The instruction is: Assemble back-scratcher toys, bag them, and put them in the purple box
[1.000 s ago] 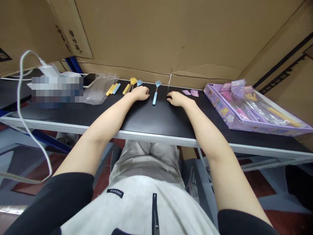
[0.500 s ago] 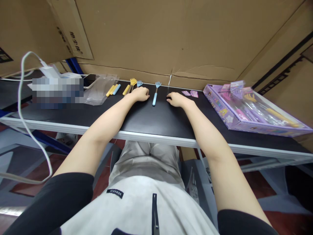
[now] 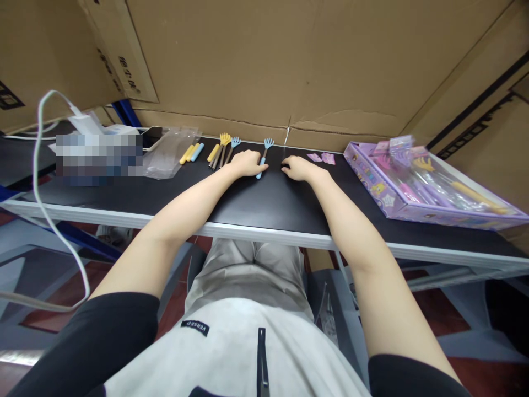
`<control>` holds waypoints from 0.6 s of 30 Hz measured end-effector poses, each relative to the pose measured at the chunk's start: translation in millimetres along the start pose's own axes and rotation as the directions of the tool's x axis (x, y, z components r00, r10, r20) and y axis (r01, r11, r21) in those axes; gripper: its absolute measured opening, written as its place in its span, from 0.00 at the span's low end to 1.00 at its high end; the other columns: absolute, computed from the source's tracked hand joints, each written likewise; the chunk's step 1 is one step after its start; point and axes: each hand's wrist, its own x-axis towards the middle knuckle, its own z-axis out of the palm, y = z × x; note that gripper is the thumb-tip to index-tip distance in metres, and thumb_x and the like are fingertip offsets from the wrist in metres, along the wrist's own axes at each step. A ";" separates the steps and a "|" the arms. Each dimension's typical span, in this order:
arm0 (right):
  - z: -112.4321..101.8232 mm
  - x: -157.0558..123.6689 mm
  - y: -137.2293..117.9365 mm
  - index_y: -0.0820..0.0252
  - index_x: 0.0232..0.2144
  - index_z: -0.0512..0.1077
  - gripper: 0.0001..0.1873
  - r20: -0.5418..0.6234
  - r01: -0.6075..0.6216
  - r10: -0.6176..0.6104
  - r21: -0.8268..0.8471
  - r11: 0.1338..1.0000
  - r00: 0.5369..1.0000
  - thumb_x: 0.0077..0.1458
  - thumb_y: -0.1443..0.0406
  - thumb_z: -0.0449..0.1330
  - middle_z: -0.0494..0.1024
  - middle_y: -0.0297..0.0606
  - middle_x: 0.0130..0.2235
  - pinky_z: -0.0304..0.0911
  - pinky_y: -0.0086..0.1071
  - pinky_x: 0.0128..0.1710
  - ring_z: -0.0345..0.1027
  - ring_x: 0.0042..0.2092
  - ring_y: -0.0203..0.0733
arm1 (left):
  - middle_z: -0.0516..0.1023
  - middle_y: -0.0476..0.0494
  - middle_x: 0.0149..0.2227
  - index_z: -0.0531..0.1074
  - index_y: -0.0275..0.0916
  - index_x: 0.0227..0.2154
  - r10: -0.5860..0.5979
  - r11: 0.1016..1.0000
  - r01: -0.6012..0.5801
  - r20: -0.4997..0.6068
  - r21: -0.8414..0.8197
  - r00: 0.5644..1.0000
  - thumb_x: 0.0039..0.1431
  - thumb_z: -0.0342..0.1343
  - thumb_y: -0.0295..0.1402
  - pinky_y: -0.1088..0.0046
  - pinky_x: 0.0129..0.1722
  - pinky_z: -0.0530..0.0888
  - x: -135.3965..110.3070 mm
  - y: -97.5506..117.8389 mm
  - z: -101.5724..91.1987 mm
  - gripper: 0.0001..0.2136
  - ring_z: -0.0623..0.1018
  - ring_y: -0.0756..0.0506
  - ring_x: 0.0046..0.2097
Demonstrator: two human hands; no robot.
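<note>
A small back scratcher [image 3: 263, 160] with a light blue claw and blue handle lies at the middle of the black table. My left hand [image 3: 247, 164] is closed around its handle, the thumb across the front; the lower handle end shows below. To the right, my right hand [image 3: 298, 167] rests on the tabletop with bent fingers, a small gap between thumb and forefinger, and nothing visible in it. Left of my left hand lie a yellow claw head [image 3: 225, 138] and a blue claw head [image 3: 235, 142] on metal rods, beside a loose yellow handle [image 3: 214, 152].
More loose yellow and blue handles [image 3: 192, 153] lie beside a clear plastic bag [image 3: 165, 154]. Small pink cards [image 3: 328, 159] lie right of my right hand. A purple display box [image 3: 388, 204] with packaged scratchers stands at the right. A white cable [image 3: 37, 165] loops at left; cardboard [image 3: 248, 66] walls the back.
My left hand has moved right, from the claw heads to the blue back scratcher, and closed on its handle. The scratcher has tilted slightly. My right hand has stayed put.
</note>
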 end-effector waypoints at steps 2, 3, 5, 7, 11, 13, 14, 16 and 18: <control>0.0 0.1 -0.4 0.69 0.66 0.75 0.24 0.002 -0.003 0.003 -0.007 1.000 1.000 0.73 0.69 0.54 0.74 0.54 0.68 0.66 0.38 0.68 0.70 0.69 0.52 | 0.84 0.31 0.53 0.80 0.37 0.53 -0.001 1.000 0.001 0.013 -0.005 1.000 0.70 0.53 0.46 0.61 0.57 0.77 1.2 -1.2 0.2 0.20 0.82 0.32 0.58; 0.0 0.2 -0.6 0.69 0.66 0.75 0.24 0.002 -0.006 0.006 -0.010 1.000 1.000 0.73 0.69 0.54 0.74 0.54 0.68 0.65 0.37 0.68 0.70 0.69 0.52 | 0.84 0.31 0.53 0.79 0.37 0.53 0.002 1.000 -0.001 0.022 -0.007 1.000 0.71 0.53 0.44 0.62 0.56 0.77 1.8 -1.9 0.2 0.19 0.82 0.33 0.58; 0.1 0.5 -0.7 0.70 0.66 0.75 0.24 0.002 -0.007 0.007 -0.011 1.000 1.000 0.73 0.69 0.55 0.74 0.54 0.67 0.65 0.37 0.68 0.70 0.69 0.52 | 0.84 0.30 0.54 0.79 0.36 0.54 0.011 1.000 -0.011 0.042 -0.010 0.999 0.71 0.52 0.41 0.62 0.56 0.77 2.6 -3.1 -0.4 0.19 0.82 0.33 0.59; 0.5 1.0 -0.2 0.71 0.66 0.75 0.24 0.002 -0.003 0.003 -0.005 1.000 1.000 0.72 0.69 0.55 0.74 0.55 0.67 0.65 0.38 0.68 0.70 0.69 0.53 | 0.83 0.28 0.55 0.78 0.34 0.55 0.018 1.000 -0.017 0.062 -0.007 0.998 0.71 0.52 0.39 0.63 0.55 0.77 2.5 -3.7 -1.5 0.19 0.82 0.33 0.59; 2.7 3.2 3.0 0.69 0.66 0.74 0.24 -0.003 0.000 0.000 0.001 1.000 1.000 0.72 0.69 0.55 0.74 0.54 0.67 0.65 0.40 0.69 0.70 0.69 0.53 | 0.83 0.28 0.56 0.79 0.32 0.53 0.017 1.000 -0.018 0.080 0.011 0.997 0.70 0.53 0.36 0.65 0.55 0.77 0.3 -3.3 -4.2 0.18 0.82 0.33 0.59; 4.2 4.3 5.0 0.67 0.67 0.74 0.25 -0.013 0.003 -0.003 0.016 1.000 1.000 0.72 0.68 0.55 0.74 0.53 0.68 0.65 0.41 0.69 0.69 0.70 0.53 | 0.83 0.28 0.56 0.80 0.32 0.53 0.020 1.000 -0.021 0.080 0.014 0.997 0.70 0.53 0.37 0.65 0.55 0.77 -0.8 -3.1 -5.4 0.18 0.82 0.33 0.60; 4.9 4.8 6.0 0.66 0.67 0.73 0.25 -0.024 0.003 -0.002 0.033 0.999 1.000 0.72 0.67 0.56 0.74 0.52 0.68 0.64 0.42 0.70 0.69 0.70 0.53 | 0.83 0.28 0.56 0.80 0.32 0.53 0.023 1.000 -0.024 0.078 0.013 0.997 0.70 0.53 0.37 0.65 0.55 0.77 -1.3 -3.0 -5.9 0.18 0.82 0.33 0.59; 6.1 5.9 8.1 0.65 0.68 0.72 0.26 -0.061 -0.010 0.015 0.081 0.997 0.998 0.72 0.65 0.57 0.73 0.52 0.69 0.63 0.44 0.71 0.68 0.70 0.53 | 0.83 0.29 0.56 0.79 0.33 0.54 0.031 0.999 -0.031 0.064 0.005 0.997 0.70 0.53 0.36 0.66 0.54 0.77 -1.9 -3.0 -6.7 0.17 0.82 0.34 0.59; 7.5 8.1 11.3 0.64 0.68 0.72 0.26 -0.120 -0.038 0.056 0.144 0.989 0.991 0.72 0.64 0.57 0.73 0.53 0.69 0.63 0.47 0.71 0.68 0.70 0.55 | 0.84 0.30 0.54 0.78 0.34 0.55 0.050 0.999 -0.050 0.033 -0.013 0.998 0.70 0.53 0.35 0.66 0.53 0.77 -1.8 -3.3 -6.8 0.17 0.83 0.34 0.57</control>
